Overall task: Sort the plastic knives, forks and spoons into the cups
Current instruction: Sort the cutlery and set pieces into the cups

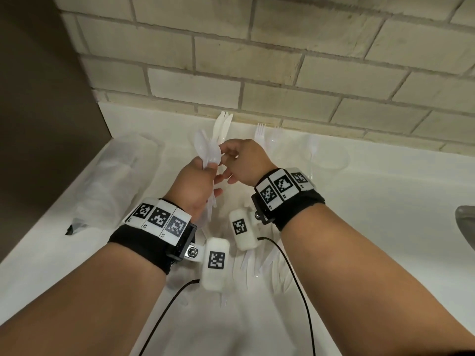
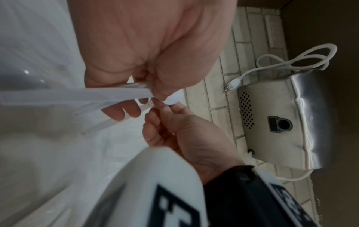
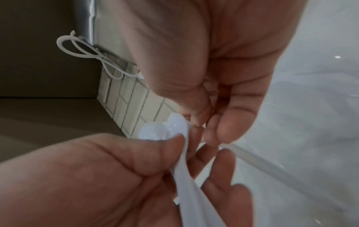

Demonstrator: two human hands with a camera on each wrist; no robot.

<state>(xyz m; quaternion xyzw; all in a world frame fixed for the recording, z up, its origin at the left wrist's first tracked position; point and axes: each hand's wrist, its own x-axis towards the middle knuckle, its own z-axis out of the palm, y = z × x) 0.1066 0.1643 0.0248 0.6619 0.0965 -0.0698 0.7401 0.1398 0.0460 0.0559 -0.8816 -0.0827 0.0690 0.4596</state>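
My left hand (image 1: 198,183) grips a bunch of white plastic spoons (image 1: 208,147) by their handles, bowls pointing up, above the white counter. My right hand (image 1: 241,160) meets it from the right, and its thumb and forefinger pinch the bowl of one spoon in the bunch. The right wrist view has the spoon bowls (image 3: 155,132) under the left thumb, with the right fingertips (image 3: 196,121) touching them. Against the wall stand knives (image 1: 222,124), forks (image 1: 261,132) and a clear cup (image 1: 331,155) with one spoon (image 1: 312,150).
Loose white cutlery (image 1: 257,263) lies on the counter (image 1: 385,201) beneath my wrists. A crumpled clear plastic bag (image 1: 115,176) sits at the left beside a dark side wall. A metal fixture (image 1: 465,227) shows at the right edge. A hand dryer (image 2: 281,122) hangs on the brick wall.
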